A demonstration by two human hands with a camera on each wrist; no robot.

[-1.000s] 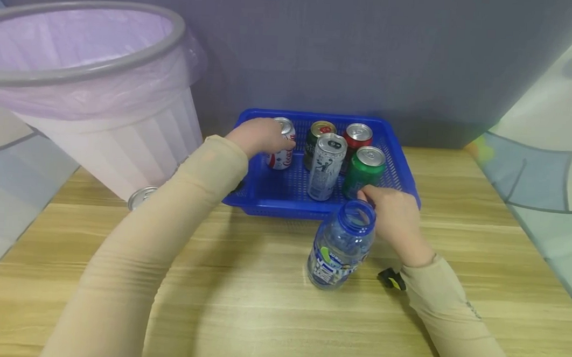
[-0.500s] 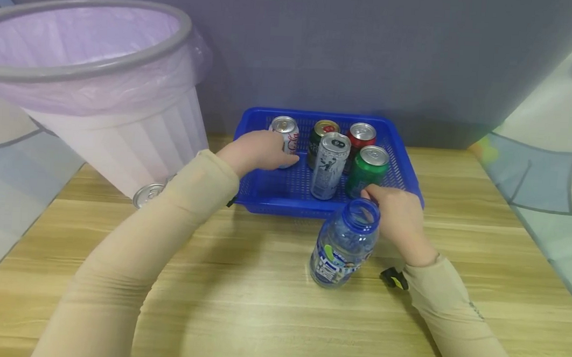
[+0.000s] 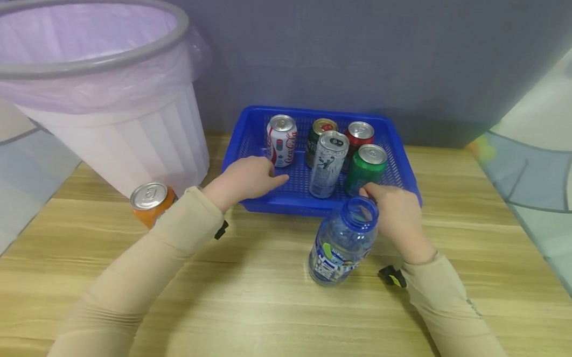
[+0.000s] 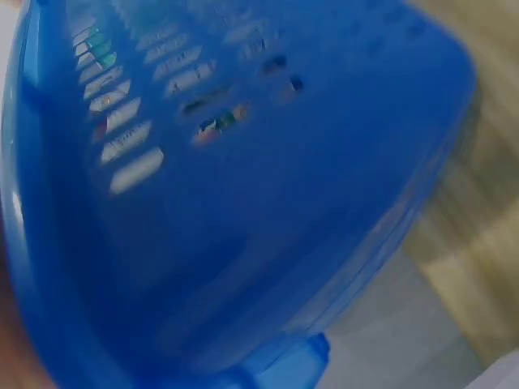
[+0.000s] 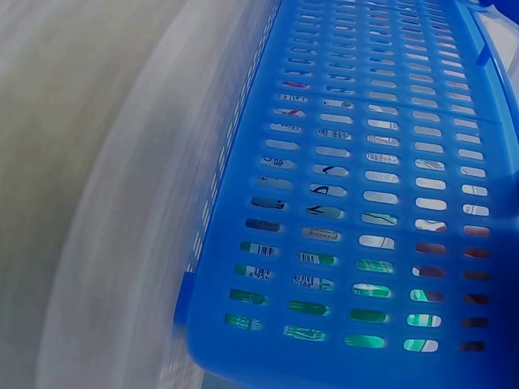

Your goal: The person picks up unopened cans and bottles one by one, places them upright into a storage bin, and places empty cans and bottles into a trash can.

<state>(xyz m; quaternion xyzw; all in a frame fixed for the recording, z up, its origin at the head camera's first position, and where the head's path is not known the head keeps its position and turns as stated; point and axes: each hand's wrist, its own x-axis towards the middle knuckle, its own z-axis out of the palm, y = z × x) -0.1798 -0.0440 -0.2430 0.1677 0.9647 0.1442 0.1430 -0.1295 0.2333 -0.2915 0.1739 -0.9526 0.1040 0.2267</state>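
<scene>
On wood tbl (image 3: 259,317) nr grey wall (image 3: 351,52), L hand (image 3: 247,179) & R hand (image 3: 397,214) at blue basket (image 3: 289,203), grip unclear both

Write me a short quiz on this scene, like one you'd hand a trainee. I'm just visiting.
1. How many cans stand in the blue basket?

2. True or false: the orange can is inside the basket.

3. Where is the person's right hand?
A. Inside the bin
B. At the basket's front rim
C. On the orange can's lid

Key: 1. Five. 2. False; the orange can is outside it, near the bin. 3. B.
</scene>
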